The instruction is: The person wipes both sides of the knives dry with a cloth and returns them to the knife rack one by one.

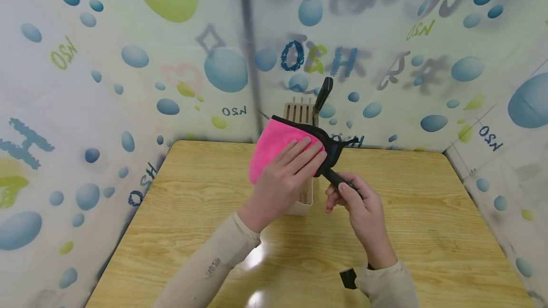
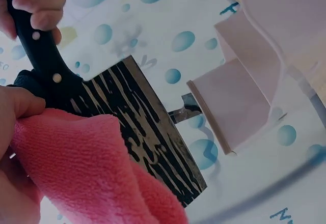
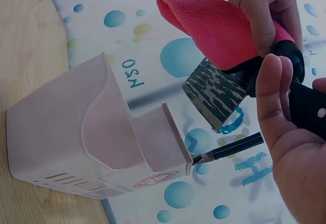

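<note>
My right hand [image 1: 361, 210] grips the black riveted handle [image 2: 43, 53] of a cleaver, held in the air above the table. Dark, gold-streaked patterning covers its broad blade [image 2: 145, 127]. Over the blade's upper part lies a pink cloth [image 1: 271, 149] with black trim. My left hand [image 1: 282, 184] pinches the cloth around the blade near the handle, with fingers on one side and the thumb on the other. Below and behind both hands stands a pale knife holder [image 3: 56, 122], partly hidden in the head view.
Another black-handled utensil [image 3: 237, 147] sticks out of the holder's slotted back. The holder stands on a wooden table [image 1: 201, 179]. Behind the table's far edge rises a wall [image 1: 192, 61] covered in bubble prints.
</note>
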Motion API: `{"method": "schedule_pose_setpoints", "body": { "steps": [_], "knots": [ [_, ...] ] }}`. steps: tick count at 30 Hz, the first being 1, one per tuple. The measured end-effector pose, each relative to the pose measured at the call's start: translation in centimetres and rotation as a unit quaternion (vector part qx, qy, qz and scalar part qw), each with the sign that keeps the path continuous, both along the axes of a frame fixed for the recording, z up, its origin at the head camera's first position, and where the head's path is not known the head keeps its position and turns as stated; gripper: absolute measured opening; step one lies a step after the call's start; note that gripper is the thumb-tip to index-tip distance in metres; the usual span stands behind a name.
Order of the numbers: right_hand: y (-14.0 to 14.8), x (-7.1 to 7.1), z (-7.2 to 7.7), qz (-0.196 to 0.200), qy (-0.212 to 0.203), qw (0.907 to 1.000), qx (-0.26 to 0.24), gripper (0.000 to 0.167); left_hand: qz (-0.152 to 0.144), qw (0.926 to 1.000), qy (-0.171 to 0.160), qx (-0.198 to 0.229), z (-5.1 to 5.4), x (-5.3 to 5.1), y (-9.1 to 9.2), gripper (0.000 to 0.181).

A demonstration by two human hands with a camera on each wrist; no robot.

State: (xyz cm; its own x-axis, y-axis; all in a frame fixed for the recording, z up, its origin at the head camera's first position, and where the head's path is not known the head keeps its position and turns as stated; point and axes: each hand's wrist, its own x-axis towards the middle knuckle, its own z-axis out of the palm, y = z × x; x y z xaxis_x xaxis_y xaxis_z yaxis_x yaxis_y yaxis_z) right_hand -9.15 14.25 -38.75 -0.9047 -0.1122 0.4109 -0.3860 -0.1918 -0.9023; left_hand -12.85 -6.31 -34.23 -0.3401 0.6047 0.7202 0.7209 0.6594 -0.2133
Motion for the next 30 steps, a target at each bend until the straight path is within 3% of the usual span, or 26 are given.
{"method": "schedule_pose_setpoints", "body": {
  "steps": [7, 20, 30],
  "knots": [
    [0.3, 0.3, 0.1, 0.007, -0.010, 0.9998, -0.017, 0.028, 0.017, 0.9998, 0.012, 0.000, 0.1, -0.9, -0.9, 0.042],
    [1.0, 0.7, -0.1, 0.027, -0.015, 0.9986, -0.042, 0.028, 0.020, 0.9985, 0.005, 0.051, 0.6, -2.5, -2.7, 0.042],
    [1.4, 0.8, -0.1, 0.040, -0.015, 0.9982, -0.042, 0.028, 0.038, 0.9971, 0.006, 0.066, 0.3, -3.7, -4.2, 0.042]
  ]
}}
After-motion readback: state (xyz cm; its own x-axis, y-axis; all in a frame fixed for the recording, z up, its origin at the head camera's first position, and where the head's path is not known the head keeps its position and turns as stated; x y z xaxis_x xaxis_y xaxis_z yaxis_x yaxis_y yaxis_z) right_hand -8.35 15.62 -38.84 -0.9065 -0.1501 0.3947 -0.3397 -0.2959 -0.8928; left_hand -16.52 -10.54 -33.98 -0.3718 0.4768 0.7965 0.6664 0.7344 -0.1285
